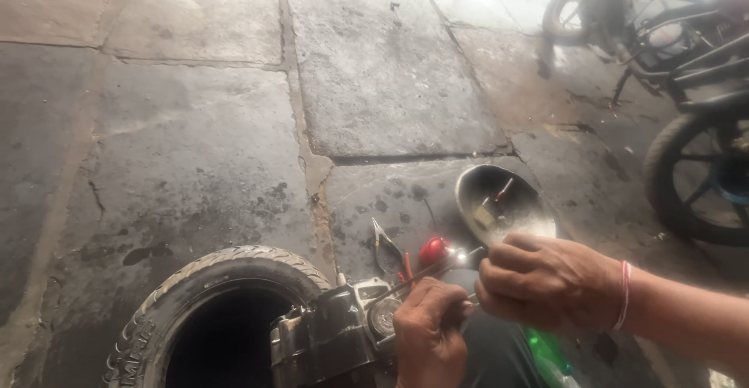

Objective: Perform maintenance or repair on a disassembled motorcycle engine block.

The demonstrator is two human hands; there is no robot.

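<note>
Both hands meet over a dark engine part point(335, 337) resting on a tyre point(211, 302) on the stone floor point(195, 123). The left hand point(429, 333) fingers pinch a thin metal tool point(417, 275); the right hand point(546, 283) fingers curl closed around its upper end, just above the part.

Hazy daylight, glare top right, soft focus

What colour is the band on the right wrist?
Pink and white band, on the right hand; head view.
</note>
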